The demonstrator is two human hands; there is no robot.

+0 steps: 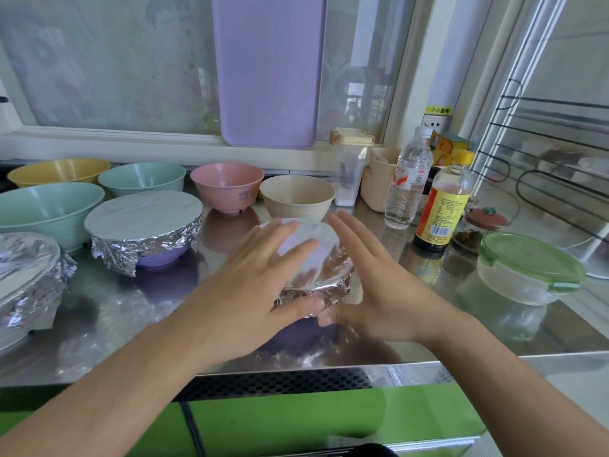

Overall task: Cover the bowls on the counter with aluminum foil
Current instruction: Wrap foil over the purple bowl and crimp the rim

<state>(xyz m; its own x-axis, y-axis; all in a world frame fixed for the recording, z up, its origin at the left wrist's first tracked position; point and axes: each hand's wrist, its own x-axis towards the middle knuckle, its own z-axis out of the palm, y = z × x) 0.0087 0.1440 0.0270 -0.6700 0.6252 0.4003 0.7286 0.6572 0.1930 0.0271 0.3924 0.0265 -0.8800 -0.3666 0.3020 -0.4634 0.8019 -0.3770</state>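
Fingers (286,245) of both hands lie straight and wide, pressing foil (316,285) onto the purple bowl (296,331) at tabletop (131,311) centre. Crimping step underway, I judge; next needs fresh foil for the pink bowl (227,186) at 12 o'clock.

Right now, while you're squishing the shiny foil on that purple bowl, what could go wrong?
1. The foil over the purple bowl is thin and crinkled; the left hand pressing on its top could maybe tear or dent it.
2. The right hand is beside the bowl's rim, with the dark sauce bottle and the water bottle standing just past it; a wide sweep might knock them over.
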